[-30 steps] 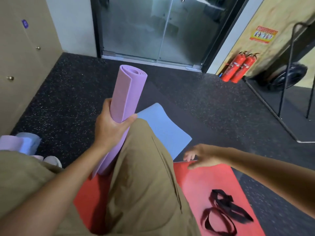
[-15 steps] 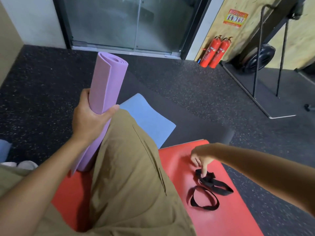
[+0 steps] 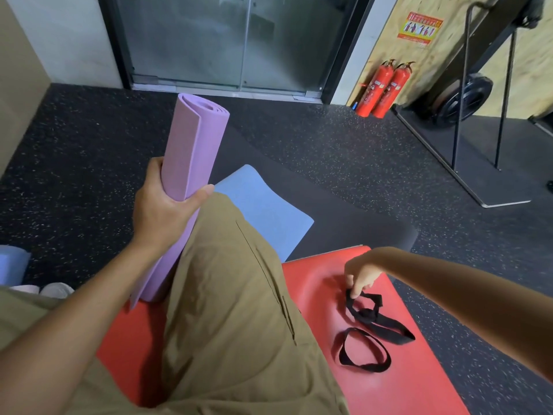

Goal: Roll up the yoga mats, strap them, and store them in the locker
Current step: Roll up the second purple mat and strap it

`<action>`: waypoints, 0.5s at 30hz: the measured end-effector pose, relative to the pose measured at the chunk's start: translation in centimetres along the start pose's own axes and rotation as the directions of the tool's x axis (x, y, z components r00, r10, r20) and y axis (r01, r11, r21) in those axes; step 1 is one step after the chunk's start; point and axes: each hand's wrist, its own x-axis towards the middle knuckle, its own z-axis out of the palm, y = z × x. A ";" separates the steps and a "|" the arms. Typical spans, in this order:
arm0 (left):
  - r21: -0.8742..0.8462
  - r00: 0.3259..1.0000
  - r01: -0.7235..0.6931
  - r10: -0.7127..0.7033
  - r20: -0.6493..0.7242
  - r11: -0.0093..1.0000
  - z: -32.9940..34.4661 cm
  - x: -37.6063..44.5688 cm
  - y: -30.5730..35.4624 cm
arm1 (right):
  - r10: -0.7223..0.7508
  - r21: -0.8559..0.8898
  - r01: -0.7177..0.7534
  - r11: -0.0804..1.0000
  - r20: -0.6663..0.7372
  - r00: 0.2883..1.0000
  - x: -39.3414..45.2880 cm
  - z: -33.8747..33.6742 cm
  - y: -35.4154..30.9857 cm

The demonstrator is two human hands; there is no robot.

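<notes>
Left hand (image 3: 161,211) wrapped around the rolled purple yoga mat (image 3: 187,181), fingers and thumb curled about its middle; the roll stands nearly upright, tilted slightly, its lower end on the red mat (image 3: 386,393) beside the person's khaki-trousered knee (image 3: 239,295), as in the frame half a second ago. Right hand (image 3: 360,275), which a second ago hovered with fingers loosely extended over the far edge of the red mat, now has its fingertips pinched on the upper loop of the black straps (image 3: 374,322) lying on that mat; half a second ago the fingers were only just reaching the loop. A second strap loop lies flat just nearer the camera. A light-blue mat (image 3: 269,211) lies flat beyond the knee, over a dark mat (image 3: 359,223) on the speckled black floor (image 3: 74,163). At the left edge, a rolled blue mat (image 3: 12,262) is partly in view. Against the plywood wall stand two red fire extinguishers (image 3: 386,88); above them an orange-and-yellow sign (image 3: 420,28), its writing too small to read. Glass doors (image 3: 233,40) close the far side.
</notes>
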 end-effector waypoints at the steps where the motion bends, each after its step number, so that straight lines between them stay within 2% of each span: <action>1: -0.001 1.000 -0.001 0.001 -0.001 1.000 0.0 0.0 0.0 | 0.025 0.057 -0.025 0.998 0.002 1.000 -0.1 -0.4 0.0; 4: -0.007 1.000 0.000 0.000 -0.005 1.000 -0.1 0.1 -0.2 | 0.023 0.274 -0.032 0.961 0.036 0.999 0.0 -1.1 0.2; 6: -0.006 1.000 0.000 0.000 -0.007 1.000 -0.2 0.2 -0.3 | -0.014 0.438 -0.013 0.899 0.059 0.998 -0.1 -1.4 0.2; 10: 0.000 1.000 -0.003 0.003 -0.011 1.000 -0.2 0.2 -0.4 | -0.093 0.608 0.105 0.787 -0.052 0.994 -0.1 -1.6 -0.6; 12: -0.001 1.000 0.002 -0.002 -0.015 1.000 -0.2 0.2 -0.4 | -0.161 0.689 0.196 0.698 -0.115 0.980 -0.1 -1.9 -1.1; 15: -0.011 1.000 0.000 0.000 -0.021 1.000 -0.3 0.2 -0.4 | -0.235 0.820 0.284 0.498 -0.188 0.954 -0.2 -2.4 -2.0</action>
